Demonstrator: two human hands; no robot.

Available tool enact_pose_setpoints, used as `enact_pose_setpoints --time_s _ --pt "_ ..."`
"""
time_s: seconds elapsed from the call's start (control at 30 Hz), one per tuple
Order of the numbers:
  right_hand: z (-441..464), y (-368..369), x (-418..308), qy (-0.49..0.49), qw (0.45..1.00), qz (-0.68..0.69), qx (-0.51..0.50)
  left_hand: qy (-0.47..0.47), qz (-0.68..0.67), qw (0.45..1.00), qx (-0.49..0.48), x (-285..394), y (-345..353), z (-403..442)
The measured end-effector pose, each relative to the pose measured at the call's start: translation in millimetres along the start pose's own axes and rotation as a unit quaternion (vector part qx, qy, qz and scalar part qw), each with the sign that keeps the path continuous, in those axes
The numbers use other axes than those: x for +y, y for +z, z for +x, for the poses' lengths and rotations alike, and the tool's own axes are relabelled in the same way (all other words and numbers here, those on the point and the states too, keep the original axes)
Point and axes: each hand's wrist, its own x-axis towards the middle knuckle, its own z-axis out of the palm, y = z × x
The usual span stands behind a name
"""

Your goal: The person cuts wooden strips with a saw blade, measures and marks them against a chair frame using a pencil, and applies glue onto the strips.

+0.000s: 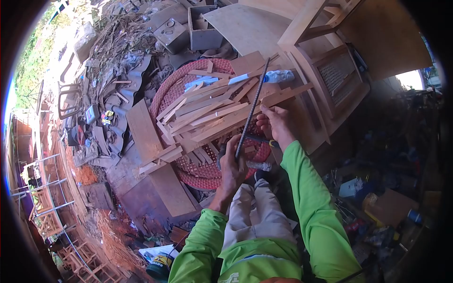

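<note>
My left hand [232, 162] is wrapped round the lower end of a long dark ribbed rod [255, 101], which slants up and away over the wood. To its right, my right hand [276, 121] has its fingers curled near the ends of some wood strips [222, 123]; what it holds, if anything, is hidden. The strips lie heaped on a round red woven surface [160, 101]. A clear plastic bottle [279, 76] rests beyond my right hand. Between my hands is a tool with a yellow and black handle [272, 143], partly covered.
A wooden frame with a mesh panel [336, 78] stands at the right. Grey boxes [204, 35] are at the top. Flat boards [172, 191] lie left of the woven surface. Clutter [377, 207] covers the lower right, and a dark tub [159, 266] sits at lower left.
</note>
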Motion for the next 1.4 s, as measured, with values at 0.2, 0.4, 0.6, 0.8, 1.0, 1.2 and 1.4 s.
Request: enact_pose_setpoints --time_s 0.2,0.4,0.6,0.8,1.0,1.2,1.4 --pt "8.3 4.0 3.7 -0.001 0.999 -0.023 0.040 -0.031 -0.023 0.999 0.005 6.5 7.7 2.7" --pt "11.7 4.0 7.3 0.008 0.999 -0.016 0.042 -0.041 -0.007 0.999 -0.004 4.2 14.2 7.5" --pt "10.1 6.6 8.3 -0.003 0.999 0.001 0.049 -0.008 0.005 1.000 0.003 1.3 17.1 10.9" --pt "11.7 6.5 11.0 -0.009 0.999 -0.003 0.050 -0.008 0.041 0.999 -0.023 -3.0 17.3 12.1" --pt "9.0 8.4 8.9 -0.009 0.998 0.000 0.056 -0.001 0.038 0.999 -0.012 -3.3 20.7 10.7" --pt "9.3 8.0 8.7 -0.012 0.998 0.008 0.059 -0.023 0.003 0.999 -0.023 -24.6 32.2 3.5" --pt "14.9 -0.9 11.9 -0.028 0.998 -0.012 0.046 0.029 0.068 0.997 -0.015 -22.4 35.6 -0.2"
